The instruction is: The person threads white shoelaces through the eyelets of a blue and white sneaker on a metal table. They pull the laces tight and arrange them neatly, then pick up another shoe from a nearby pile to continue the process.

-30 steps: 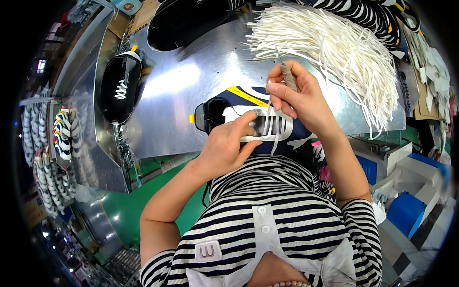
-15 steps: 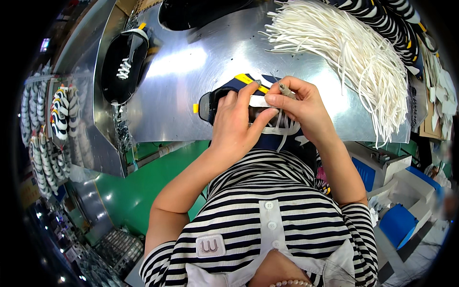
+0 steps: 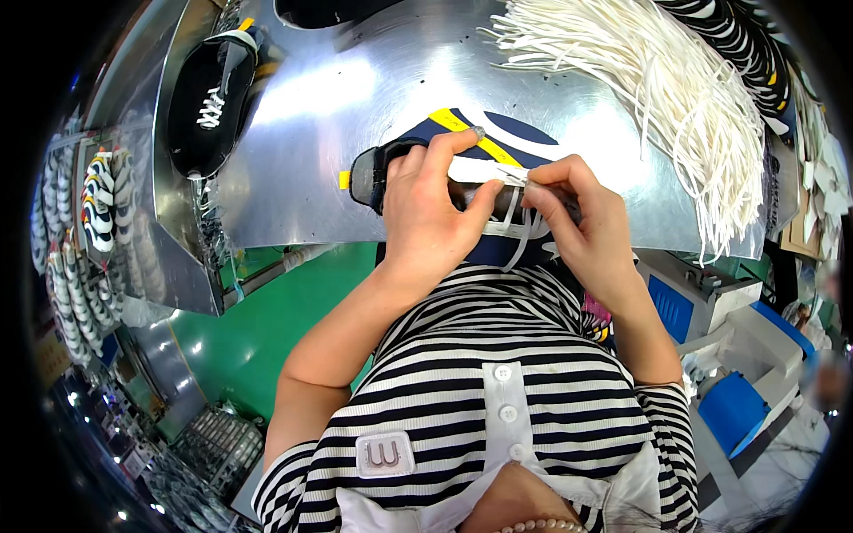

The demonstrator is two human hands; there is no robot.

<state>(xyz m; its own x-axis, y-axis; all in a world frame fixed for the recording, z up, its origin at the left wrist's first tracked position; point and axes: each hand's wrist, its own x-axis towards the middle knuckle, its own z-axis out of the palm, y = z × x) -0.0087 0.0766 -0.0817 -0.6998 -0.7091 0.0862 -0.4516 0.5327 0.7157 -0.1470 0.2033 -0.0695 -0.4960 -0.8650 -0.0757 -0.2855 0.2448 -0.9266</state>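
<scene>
A navy shoe (image 3: pixel 524 131) with a yellow strip and a white band lies on its side at the table's near edge. My left hand (image 3: pixel 418 200) is closed over its opening, the thumb and fingers gripping the white eyelet edge (image 3: pixel 475 169). My right hand (image 3: pixel 582 218) pinches a thin pointed tool (image 3: pixel 513 175) at the right end of that edge; its handle is hidden in the fingers. White shoelace (image 3: pixel 518 240) loops across the opening and hangs toward me. The shoe's inside is mostly covered by my hands.
The shiny metal table (image 3: pixel 311 169) carries a big bundle of white laces (image 3: pixel 640 98) at right. A black shoe with white lacing (image 3: pixel 209 111) rests at left, and another dark shoe (image 3: pixel 329 9) lies at the far edge. Striped shoe parts (image 3: pixel 737 53) are stacked far right.
My right hand has turned and lowered its fingertips to the eyelet edge; the tool's wrapped handle, seen before, is now hidden. My left hand keeps its grip. The view has shifted slightly.
</scene>
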